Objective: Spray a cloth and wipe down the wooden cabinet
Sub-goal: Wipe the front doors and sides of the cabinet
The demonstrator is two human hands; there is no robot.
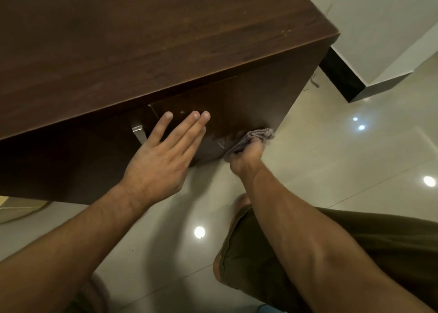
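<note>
The dark wooden cabinet (147,47) fills the upper left, seen from above, with its front face below the top edge. My left hand (163,151) lies flat against the front door, fingers spread, just right of a metal handle (138,133). My right hand (246,156) is closed around a grey cloth (254,137) and presses it against the lower right corner of the cabinet front. A damp streak shows on the wood beside the cloth. No spray bottle is in view.
Glossy beige floor tiles (331,158) spread below and to the right, reflecting ceiling lights. A white wall with a black skirting (341,80) stands right behind the cabinet. My knee in olive shorts (260,253) is bent near the cabinet.
</note>
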